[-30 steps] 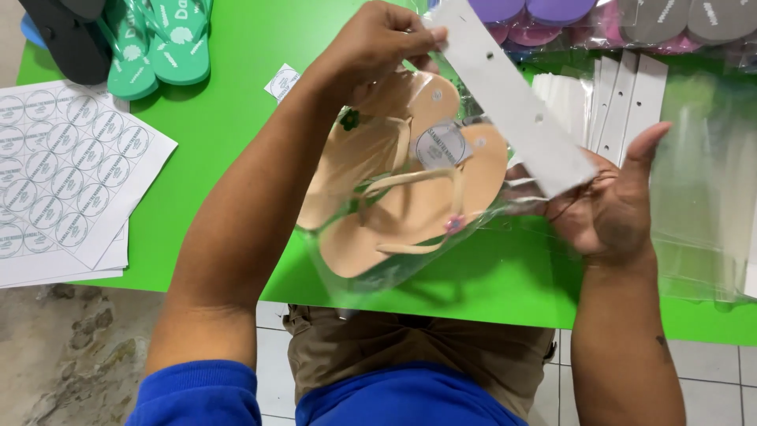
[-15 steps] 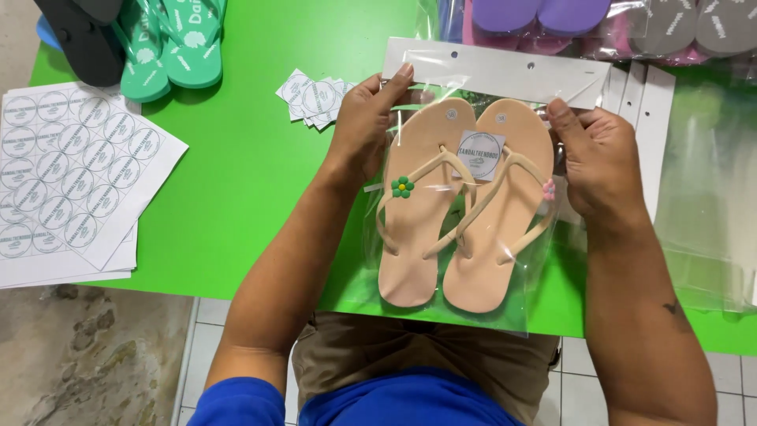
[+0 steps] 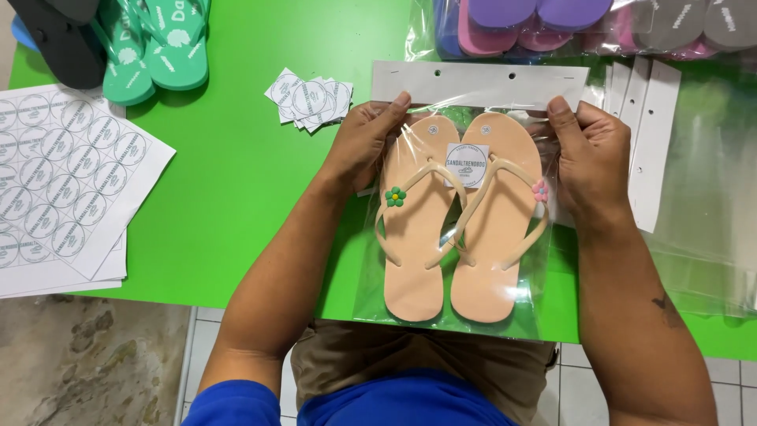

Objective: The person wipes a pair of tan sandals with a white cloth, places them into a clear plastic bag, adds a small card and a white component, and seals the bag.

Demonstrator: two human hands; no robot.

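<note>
Bright green covers the whole bench [image 3: 236,197] in the head view, and below its near edge a tiled floor shows.

Both forearms come up from the bottom of the picture and lean slightly toward each other, the wrists nearly straight. The left hand [image 3: 364,146] holds the left side of a clear bag [image 3: 453,229] near its top: the thumb lies on the front of the plastic just under the white header strip [image 3: 479,85], and the other fingers are behind the bag, so the grip is narrow and closed on the bag. The right hand [image 3: 590,158] does the same on the right side, thumb on top near the strip, fingers curled around the edge, closed on the bag.

The bag lies flat at the near edge of the bench, its lower end reaching over the edge above the person's lap. Inside it is a pair of peach sandals [image 3: 457,229], side by side, toes toward the strip. The left sandal has a small green flower [image 3: 395,196] on its strap, the right one a pink flower [image 3: 540,190]. A square label [image 3: 467,165] sits between the straps.

Just left of the left hand lies a small pile of cut stickers [image 3: 309,99]. Farther left are sticker sheets [image 3: 59,185], and green sandals [image 3: 154,47] beside a black sandal [image 3: 55,39]. On the right are empty bags [image 3: 702,213], with packed sandals [image 3: 552,24] at the far edge.
</note>
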